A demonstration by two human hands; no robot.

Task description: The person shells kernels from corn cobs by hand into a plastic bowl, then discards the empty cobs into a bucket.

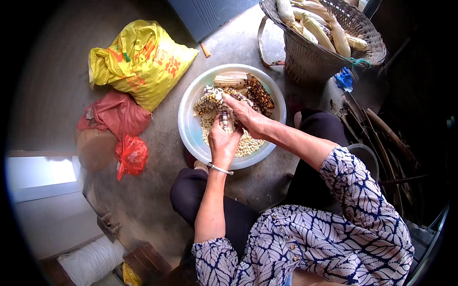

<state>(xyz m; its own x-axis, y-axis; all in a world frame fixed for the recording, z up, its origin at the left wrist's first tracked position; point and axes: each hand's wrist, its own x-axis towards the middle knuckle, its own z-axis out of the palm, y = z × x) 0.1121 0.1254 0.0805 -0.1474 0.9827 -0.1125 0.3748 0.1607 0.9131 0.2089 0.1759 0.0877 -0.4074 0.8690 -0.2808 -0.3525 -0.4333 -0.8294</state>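
Observation:
Between my knees stands a wide, pale plastic basin [186, 121]. My left hand [224, 141] is closed around the lower part of a corn cob [227, 118] with white and purple kernels. My right hand [247, 116] presses on the same cob from the right, its thumb near the cob's upper end. Loose corn kernels [250, 144] cover the basin's bottom beneath my hands. Beyond them, at the far side of the basin, lie a pale ear of corn [230, 81], a dark multicoloured ear [262, 93] and several others, partly hidden by my hands.
A wicker basket [307, 60] of husked-over corn ears stands at the upper right. Left of the basin are a full yellow sack [143, 68], a pink sack [118, 114] and a red plastic bag [131, 155]. Sticks and firewood [386, 139] lie at the right, beside a bucket [365, 157].

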